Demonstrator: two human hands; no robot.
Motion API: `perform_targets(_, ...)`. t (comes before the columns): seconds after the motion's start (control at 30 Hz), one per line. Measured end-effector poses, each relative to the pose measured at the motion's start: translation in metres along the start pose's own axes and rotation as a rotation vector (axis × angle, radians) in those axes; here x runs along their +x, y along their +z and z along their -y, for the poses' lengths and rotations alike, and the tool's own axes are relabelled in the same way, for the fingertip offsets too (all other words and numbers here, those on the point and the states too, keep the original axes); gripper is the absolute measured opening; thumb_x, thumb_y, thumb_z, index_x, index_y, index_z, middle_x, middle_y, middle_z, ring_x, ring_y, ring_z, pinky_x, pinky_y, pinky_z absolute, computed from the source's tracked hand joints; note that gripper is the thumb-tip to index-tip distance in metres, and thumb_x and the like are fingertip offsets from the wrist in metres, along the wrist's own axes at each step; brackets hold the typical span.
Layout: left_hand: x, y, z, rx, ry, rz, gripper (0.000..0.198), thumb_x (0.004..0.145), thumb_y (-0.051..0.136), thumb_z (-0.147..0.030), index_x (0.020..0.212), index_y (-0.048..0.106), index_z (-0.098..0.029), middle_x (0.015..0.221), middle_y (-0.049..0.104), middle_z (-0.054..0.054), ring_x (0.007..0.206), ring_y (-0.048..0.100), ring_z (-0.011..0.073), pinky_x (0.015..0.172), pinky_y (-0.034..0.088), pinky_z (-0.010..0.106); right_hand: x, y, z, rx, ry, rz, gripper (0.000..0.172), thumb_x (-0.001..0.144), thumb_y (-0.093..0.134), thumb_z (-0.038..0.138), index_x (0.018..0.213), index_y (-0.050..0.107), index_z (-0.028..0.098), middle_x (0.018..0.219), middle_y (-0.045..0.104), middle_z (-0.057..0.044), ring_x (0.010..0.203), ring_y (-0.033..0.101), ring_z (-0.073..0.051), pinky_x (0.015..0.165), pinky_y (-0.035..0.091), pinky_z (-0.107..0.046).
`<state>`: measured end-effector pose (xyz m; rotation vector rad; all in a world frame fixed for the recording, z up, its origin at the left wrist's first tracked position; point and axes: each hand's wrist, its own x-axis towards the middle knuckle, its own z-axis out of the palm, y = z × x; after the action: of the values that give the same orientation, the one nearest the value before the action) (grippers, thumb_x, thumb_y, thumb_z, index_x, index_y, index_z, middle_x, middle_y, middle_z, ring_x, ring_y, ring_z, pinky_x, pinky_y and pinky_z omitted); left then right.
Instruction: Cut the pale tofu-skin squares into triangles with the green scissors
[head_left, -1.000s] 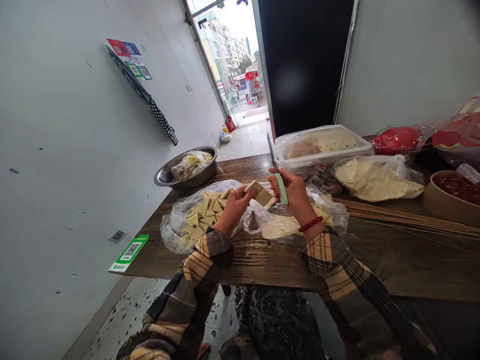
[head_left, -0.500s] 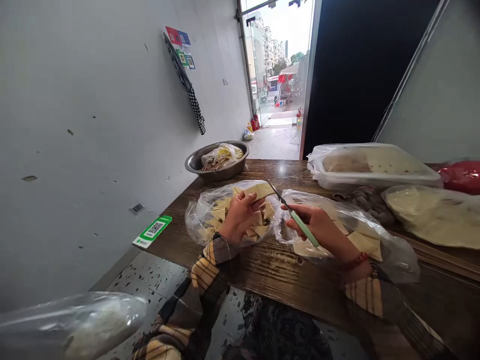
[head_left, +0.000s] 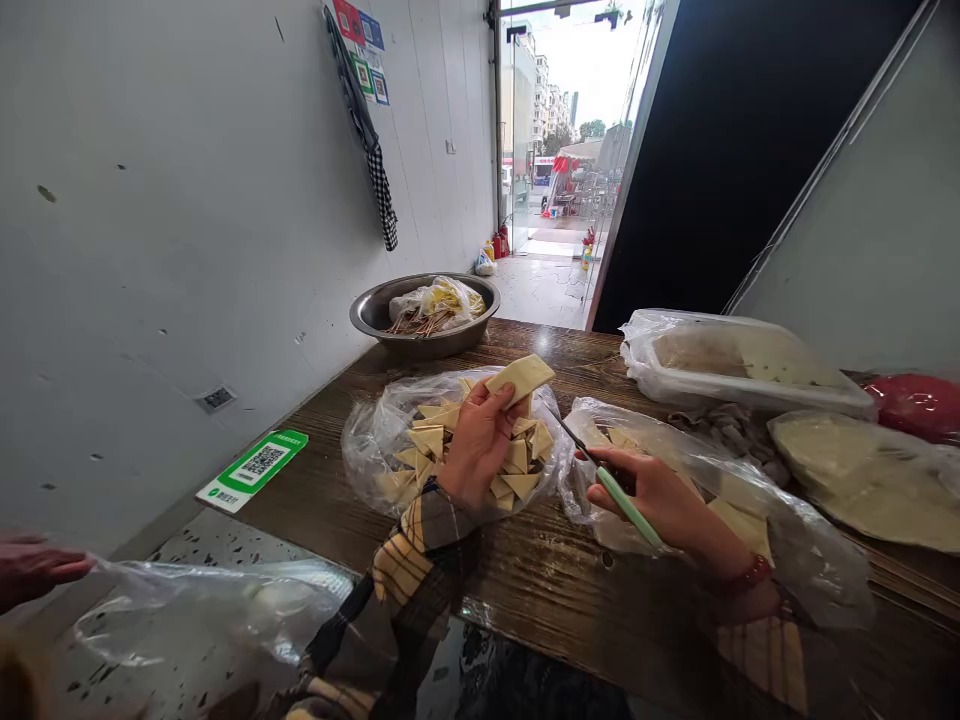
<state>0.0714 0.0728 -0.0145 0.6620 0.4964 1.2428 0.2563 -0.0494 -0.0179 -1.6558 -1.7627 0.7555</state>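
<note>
My left hand (head_left: pixel 480 440) is closed on a flat, pale yellow slice of tofu (head_left: pixel 527 375), pinched between thumb and fingers. It hangs over a clear plastic bag (head_left: pixel 366 440) full of triangular cut pieces (head_left: pixel 429 440). In my right hand (head_left: pixel 660 500) is a small knife (head_left: pixel 622 500) with a light green handle and a narrow dark blade. The blade points up and left, its tip a little apart from the slice. Beneath my right hand lies a second clear bag (head_left: pixel 806 560) with larger pale slices (head_left: pixel 739 525) inside.
A metal basin (head_left: pixel 367 318) with bagged skewers stands at the back left. On the right are a wrapped white tray (head_left: pixel 750 350), bagged pale sheets (head_left: pixel 862 480) and a red bag (head_left: pixel 911 405). Another person's hand (head_left: pixel 41 570) holds a plastic bag (head_left: pixel 202 610) at lower left.
The knife blade has come away from the slice, down and right. Another person's hand has come into view at left, with the plastic bag there shifted. The camera view has turned slightly.
</note>
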Motion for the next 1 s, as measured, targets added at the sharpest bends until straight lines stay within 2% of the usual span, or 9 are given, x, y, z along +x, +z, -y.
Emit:
perform_targets(0.1, -0.002, -0.002, 0.005, 0.013, -0.014, -0.005, 0.028, 0.066, 0.079, -0.013, 0.086, 0.061, -0.017, 0.092, 0.068, 0.0, 0.079, 0.065, 0.0093, 0.072, 0.053, 0.021, 0.001, 0.002, -0.001, 0.006, 0.027, -0.004, 0.054, 0.077, 0.066, 0.043, 0.121, 0.068, 0.011, 0.082, 0.071, -0.006, 0.07, 0.06, -0.02, 0.064, 0.046, -0.03)
perform_targets(0.2, -0.002, -0.004, 0.007, 0.034, 0.001, -0.002, 0.029, 0.066, 0.08, -0.015, 0.087, 0.06, -0.017, 0.093, 0.068, 0.001, 0.084, 0.066, 0.0116, 0.078, 0.054, 0.025, 0.001, 0.003, -0.001, 0.012, 0.026, -0.009, 0.052, 0.077, 0.067, 0.043, 0.12, 0.069, 0.013, 0.081, 0.071, -0.006, 0.069, 0.06, -0.019, 0.064, 0.046, -0.03)
perform_targets(0.33, -0.003, -0.006, 0.007, 0.054, 0.014, -0.012, 0.03, 0.065, 0.08, -0.016, 0.087, 0.059, -0.018, 0.09, 0.067, -0.001, 0.079, 0.064, 0.0097, 0.072, 0.051, 0.022, 0.0, 0.003, 0.002, -0.015, 0.05, 0.012, 0.055, 0.076, 0.066, 0.044, 0.121, 0.069, 0.012, 0.082, 0.072, -0.007, 0.072, 0.062, -0.021, 0.068, 0.047, -0.032)
perform_targets(0.57, -0.005, -0.006, 0.008, 0.055, 0.012, -0.008, 0.028, 0.065, 0.08, -0.016, 0.084, 0.059, -0.017, 0.084, 0.065, -0.003, 0.066, 0.055, 0.0049, 0.057, 0.042, 0.017, 0.0, 0.003, 0.003, -0.025, 0.046, 0.033, 0.055, 0.076, 0.066, 0.044, 0.122, 0.069, 0.013, 0.095, 0.074, -0.009, 0.08, 0.065, -0.024, 0.07, 0.049, -0.033)
perform_targets(0.77, -0.007, -0.004, 0.008, 0.02, -0.012, -0.013, 0.029, 0.065, 0.08, -0.015, 0.086, 0.06, -0.018, 0.088, 0.067, -0.002, 0.073, 0.061, 0.0077, 0.064, 0.048, 0.019, 0.0, 0.006, 0.002, -0.041, 0.061, 0.044, 0.056, 0.078, 0.065, 0.045, 0.124, 0.067, 0.013, 0.085, 0.073, -0.007, 0.075, 0.063, -0.022, 0.063, 0.047, -0.03)
perform_targets(0.9, -0.009, -0.003, 0.012, 0.039, -0.027, 0.001, 0.031, 0.065, 0.081, -0.016, 0.088, 0.06, -0.018, 0.091, 0.067, -0.001, 0.078, 0.064, 0.0088, 0.072, 0.052, 0.022, 0.001, 0.008, 0.001, -0.01, 0.061, 0.013, 0.056, 0.078, 0.065, 0.045, 0.123, 0.068, 0.012, 0.08, 0.071, -0.006, 0.071, 0.062, -0.021, 0.063, 0.047, -0.029)
perform_targets(1.0, -0.011, -0.001, 0.015, 0.069, -0.036, 0.022, 0.032, 0.064, 0.082, -0.018, 0.087, 0.06, -0.018, 0.091, 0.067, -0.001, 0.079, 0.064, 0.009, 0.072, 0.052, 0.022, 0.002, 0.01, -0.001, 0.04, 0.055, -0.009, 0.055, 0.076, 0.067, 0.045, 0.12, 0.069, 0.013, 0.076, 0.069, -0.004, 0.066, 0.059, -0.019, 0.059, 0.046, -0.028)
